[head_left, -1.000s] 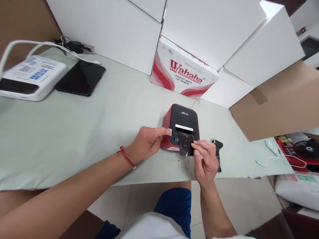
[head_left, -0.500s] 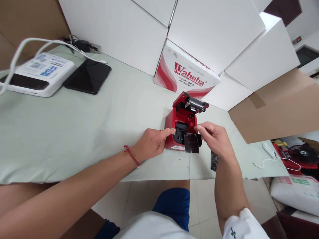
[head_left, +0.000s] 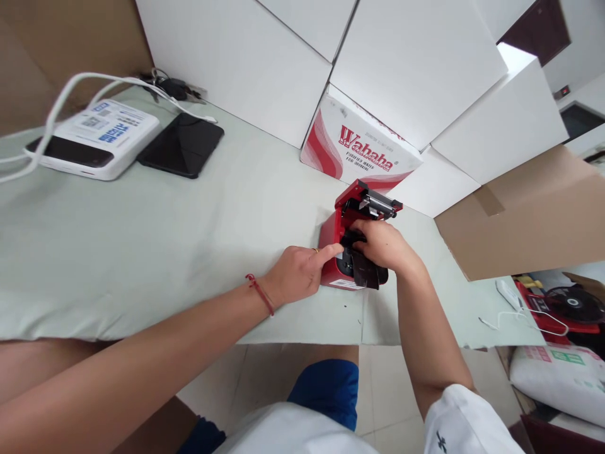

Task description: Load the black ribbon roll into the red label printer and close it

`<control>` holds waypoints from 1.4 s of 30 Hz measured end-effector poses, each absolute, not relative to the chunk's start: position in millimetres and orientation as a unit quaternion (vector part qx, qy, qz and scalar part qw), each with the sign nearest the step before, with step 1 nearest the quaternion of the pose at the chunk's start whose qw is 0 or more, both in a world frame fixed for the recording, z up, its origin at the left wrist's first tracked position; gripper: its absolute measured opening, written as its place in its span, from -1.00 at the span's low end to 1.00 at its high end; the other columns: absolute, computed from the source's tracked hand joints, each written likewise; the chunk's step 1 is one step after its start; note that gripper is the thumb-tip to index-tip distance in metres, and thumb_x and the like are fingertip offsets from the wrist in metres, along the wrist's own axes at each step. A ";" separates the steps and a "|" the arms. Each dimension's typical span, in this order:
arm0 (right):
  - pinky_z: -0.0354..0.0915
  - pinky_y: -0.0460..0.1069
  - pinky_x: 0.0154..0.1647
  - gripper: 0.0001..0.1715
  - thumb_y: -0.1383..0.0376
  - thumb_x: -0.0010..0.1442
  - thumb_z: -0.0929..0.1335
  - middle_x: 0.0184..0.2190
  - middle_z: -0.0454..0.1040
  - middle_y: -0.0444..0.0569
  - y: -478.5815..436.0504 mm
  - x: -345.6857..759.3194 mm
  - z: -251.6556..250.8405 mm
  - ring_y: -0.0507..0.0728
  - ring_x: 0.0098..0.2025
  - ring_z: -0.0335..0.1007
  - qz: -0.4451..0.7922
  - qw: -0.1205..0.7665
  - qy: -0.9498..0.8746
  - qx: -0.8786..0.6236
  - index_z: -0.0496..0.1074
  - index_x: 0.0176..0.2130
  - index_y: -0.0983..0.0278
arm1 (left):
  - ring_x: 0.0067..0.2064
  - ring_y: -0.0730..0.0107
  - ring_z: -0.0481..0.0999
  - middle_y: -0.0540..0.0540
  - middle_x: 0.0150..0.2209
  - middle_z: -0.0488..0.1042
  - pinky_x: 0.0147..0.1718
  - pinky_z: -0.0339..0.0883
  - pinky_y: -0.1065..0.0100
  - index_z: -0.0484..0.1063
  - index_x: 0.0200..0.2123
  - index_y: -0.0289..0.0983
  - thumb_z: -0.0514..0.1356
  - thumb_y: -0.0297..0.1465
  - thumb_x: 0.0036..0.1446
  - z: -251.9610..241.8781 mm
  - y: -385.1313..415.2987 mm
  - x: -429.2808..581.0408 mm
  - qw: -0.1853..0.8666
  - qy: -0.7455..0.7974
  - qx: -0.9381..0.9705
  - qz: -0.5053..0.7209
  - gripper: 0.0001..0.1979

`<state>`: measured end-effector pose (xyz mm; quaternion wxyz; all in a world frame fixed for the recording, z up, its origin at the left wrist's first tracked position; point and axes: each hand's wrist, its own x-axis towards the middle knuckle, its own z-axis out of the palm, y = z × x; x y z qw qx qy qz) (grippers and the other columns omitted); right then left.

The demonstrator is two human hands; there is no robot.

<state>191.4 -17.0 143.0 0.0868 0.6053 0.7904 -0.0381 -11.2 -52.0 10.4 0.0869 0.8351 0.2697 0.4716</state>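
Just in front of the Wahaha carton (head_left: 362,148) stands a red printer (head_left: 329,241), upright on a pale green cloth (head_left: 236,214). Its lid (head_left: 368,199) is raised and tilted back toward the carton; a metal bar shows on the underside. The compartment beneath is exposed. A black strip (head_left: 366,271) hangs out over the printer's front, on the side facing away from the carton.

Left hand (head_left: 297,272): in front of the carton and to its left. Index finger extended, tip touching the printer's left side near the front; the remaining fingers are folded toward the palm. The thumb is hidden, so whether the hand pinches the housing cannot be told. A red bracelet (head_left: 261,295) encircles the wrist.

Right hand (head_left: 384,244): in front of the carton, reaching into the compartment from the right, by the black strip. Fingers are bent among dark parts inside; the fingertips are partly hidden, and whether they pinch a part or merely touch it cannot be told.

Surroundings: well to the left of the carton lie a dark phone (head_left: 183,145) and, farther left, a white device (head_left: 130,133) bearing printed labels. Keys (head_left: 172,87) also lie to the carton's left. White boxes (head_left: 227,57) stand behind the carton; a brown cardboard box (head_left: 524,217) stands to its right.
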 end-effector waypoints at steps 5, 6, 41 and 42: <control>0.35 0.01 -0.30 -0.64 0.31 0.27 0.41 -0.06 0.61 -0.02 -68.8 213.9 171.2 0.03 -0.40 0.39 -0.122 -0.121 0.777 0.605 0.56 0.07 0.16 | -0.55 0.33 0.51 0.07 -0.50 0.53 -0.50 0.30 0.38 0.33 0.20 -0.26 -0.01 -0.63 0.18 11.6 -53.2 -11.5 0.085 0.279 0.835 0.467 -0.47; 0.35 0.00 -0.34 -0.63 0.25 0.30 0.42 -0.07 0.61 -0.03 -82.8 223.3 177.8 0.00 -0.47 0.33 -0.152 -0.159 0.761 0.610 0.55 0.10 0.14 | -0.55 0.33 0.51 0.07 -0.51 0.52 -0.51 0.30 0.38 0.33 0.19 -0.26 -0.02 -0.63 0.18 11.6 -53.3 -11.6 0.084 0.278 0.835 0.468 -0.47; 0.33 0.05 -0.38 -0.53 0.06 0.15 0.48 -0.29 0.59 -0.06 -134.7 346.4 148.7 0.07 -0.49 0.29 -0.136 -0.115 0.595 0.784 0.65 0.01 0.20 | -0.58 0.37 0.45 0.12 -0.53 0.46 -0.50 0.26 0.41 0.28 0.21 -0.24 -0.01 -0.62 0.19 12.1 -52.8 -13.8 0.070 0.282 0.838 0.462 -0.47; 0.28 0.03 -0.44 -0.48 -0.01 0.20 0.47 -0.37 0.54 -0.10 -140.4 338.7 169.2 0.06 -0.52 0.22 -0.164 -0.103 0.623 0.758 0.65 0.06 0.16 | -0.58 0.36 0.46 0.12 -0.54 0.45 -0.51 0.26 0.40 0.28 0.21 -0.24 -0.01 -0.62 0.19 12.3 -53.0 -13.7 0.069 0.284 0.839 0.459 -0.47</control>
